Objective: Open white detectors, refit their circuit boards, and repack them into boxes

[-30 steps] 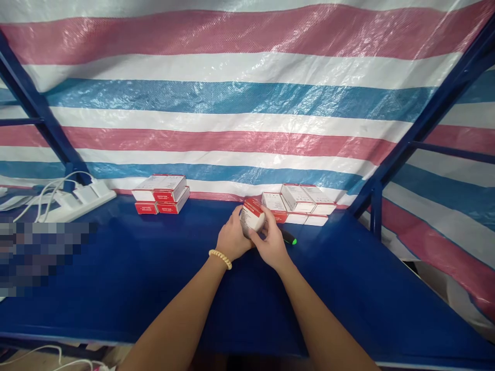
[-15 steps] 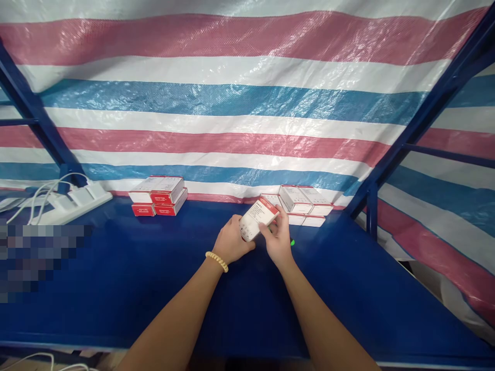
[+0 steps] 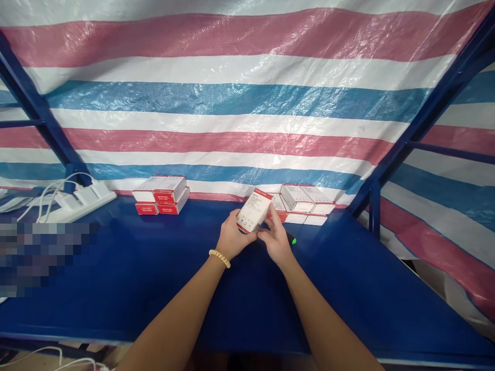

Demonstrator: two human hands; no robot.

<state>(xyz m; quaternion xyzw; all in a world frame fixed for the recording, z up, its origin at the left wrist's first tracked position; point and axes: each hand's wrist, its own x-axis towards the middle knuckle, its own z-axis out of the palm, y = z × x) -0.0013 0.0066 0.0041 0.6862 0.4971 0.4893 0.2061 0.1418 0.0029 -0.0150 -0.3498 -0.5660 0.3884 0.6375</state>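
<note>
A small white carton with a red band marked "DETECTOR" (image 3: 254, 210) is held tilted above the blue table. My left hand (image 3: 232, 238) grips its lower left side, thumb along the bottom edge. At its right side is my right hand (image 3: 276, 238), with fingers closed on the carton's edge and partly hidden behind it. A dark object with a bright green tip (image 3: 293, 240) lies on the table just beyond my right hand, mostly hidden by it. Behind the hands, a stack of similar white and red cartons (image 3: 301, 200) stands on the right.
Another stack of red and white cartons (image 3: 164, 195) stands at the back left. A white power strip (image 3: 87, 201) with plugs and cables lies farther left on the blue table (image 3: 154, 278). Blue metal posts (image 3: 386, 170) rise at both sides before a striped plastic sheet (image 3: 240, 98).
The carton has turned more upright and shifted slightly left in my hands. My right hand has slid lower along its side, and more of the green-tipped object shows.
</note>
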